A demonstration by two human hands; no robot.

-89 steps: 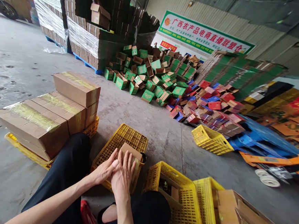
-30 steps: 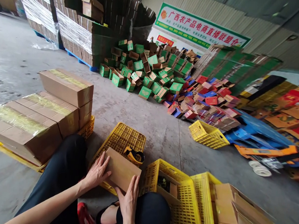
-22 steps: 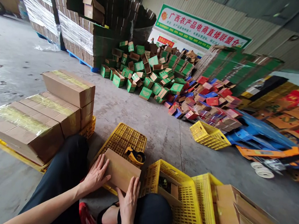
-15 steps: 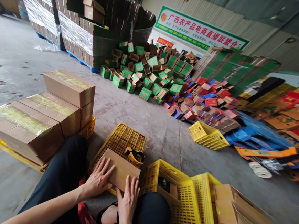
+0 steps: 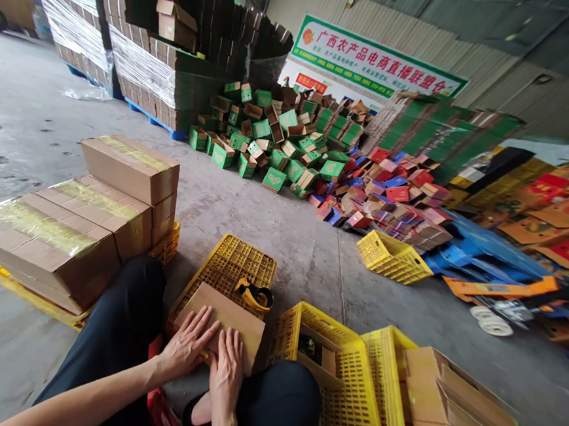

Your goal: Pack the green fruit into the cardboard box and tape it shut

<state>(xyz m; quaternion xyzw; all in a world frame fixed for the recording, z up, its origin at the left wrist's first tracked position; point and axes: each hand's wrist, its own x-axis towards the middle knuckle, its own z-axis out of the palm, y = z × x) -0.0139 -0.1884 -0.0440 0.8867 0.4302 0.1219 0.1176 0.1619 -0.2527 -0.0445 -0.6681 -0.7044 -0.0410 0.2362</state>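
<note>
Cardboard box [image 5: 237,317] lies on the upturned yellow crate [image 5: 233,268]; left hand [image 5: 188,346] and right hand [image 5: 225,371] press flat, fingers spread, on its near edge.

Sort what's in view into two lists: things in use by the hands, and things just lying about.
In use:
left hand and right hand, both flat on the plain brown cardboard box
upturned yellow plastic crate under that box
yellow tape dispenser on the crate

Lying about:
taped brown cartons
pile of small green boxes
heap of red and blue boxes
yellow crate farther off
</note>
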